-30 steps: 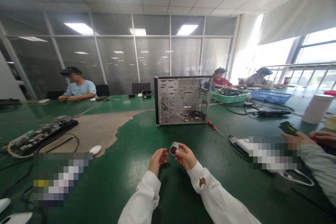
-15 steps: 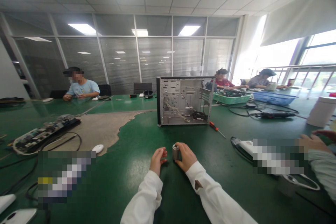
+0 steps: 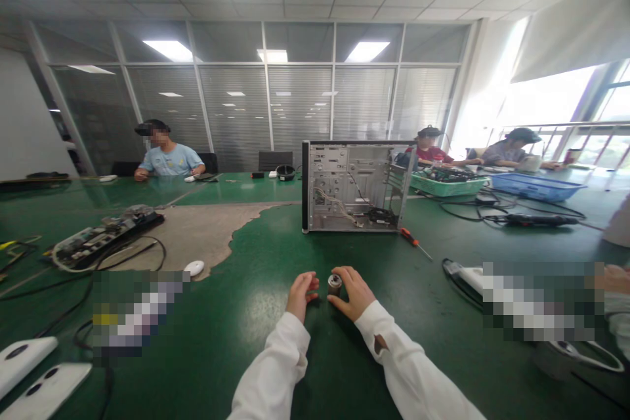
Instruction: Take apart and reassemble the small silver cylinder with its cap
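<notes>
A small grey metal cylinder (image 3: 334, 285), its end face with dark openings toward me, is on or just above the green table (image 3: 256, 354) in front of me. Around its right side curls my right hand (image 3: 355, 293), fingertips at its far edge and thumb at its near side, closed on it. Just left of the cylinder is my left hand (image 3: 301, 295), apart from it. Its fingers are loosely bent and hold nothing. Beyond both hands stands an opened computer case (image 3: 357, 187), with cables inside.
A screwdriver (image 3: 416, 243) lies right of the case. Farther right are a green basket (image 3: 450, 185) of parts and a blue basket (image 3: 536, 187). A circuit board strip (image 3: 105, 236) and cables lie left. Co-workers sit around the table; blurred patches hide some items.
The cylinder has tipped so its end face shows more toward me. My right hand stays around it, my left beside it. The view has turned slightly left.
</notes>
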